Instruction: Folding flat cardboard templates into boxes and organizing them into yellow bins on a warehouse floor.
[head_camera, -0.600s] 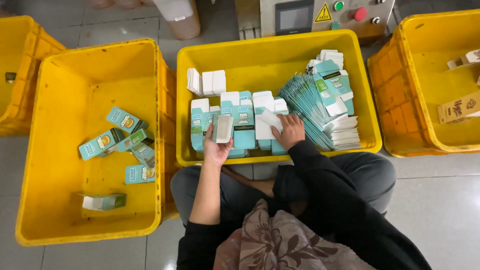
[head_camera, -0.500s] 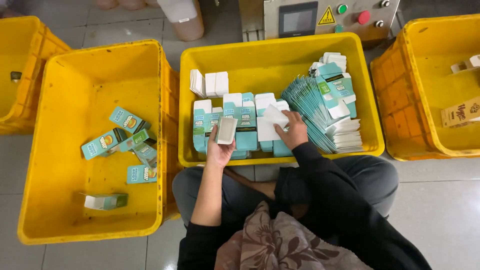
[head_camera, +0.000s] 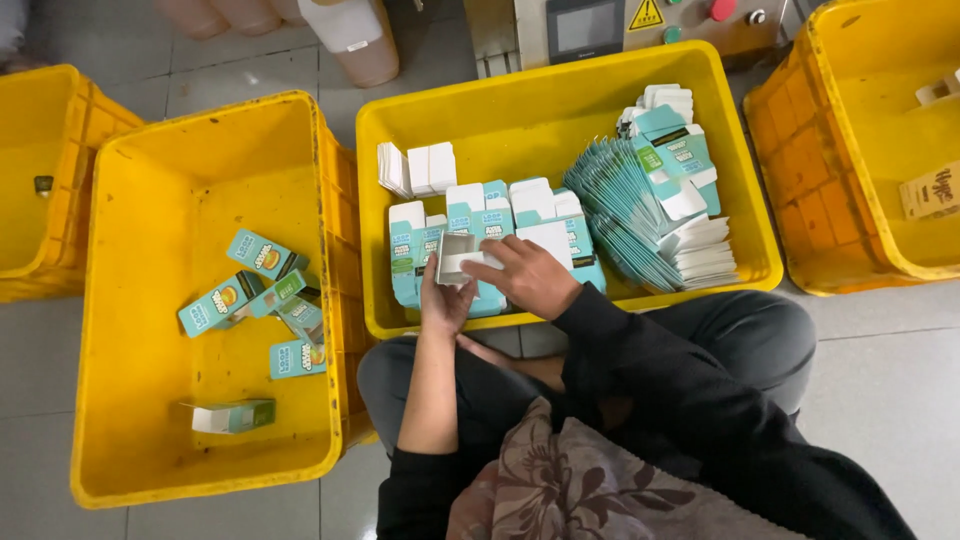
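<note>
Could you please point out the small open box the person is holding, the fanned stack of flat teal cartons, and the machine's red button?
small open box (head_camera: 455, 255), head view, on its pale inner wall.
fanned stack of flat teal cartons (head_camera: 625, 215), head view, on the fanned teal edges.
red button (head_camera: 719, 9), head view, on its round cap.

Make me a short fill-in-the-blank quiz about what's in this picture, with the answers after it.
1. The left hand holds a small open ____.
2. The right hand reaches toward it over the ____ crate.
3. The left crate and the other crates are all coloured ____.
4. The fanned flat cartons lie to the ____ of both hands.

Answers: box; middle; yellow; right
</note>
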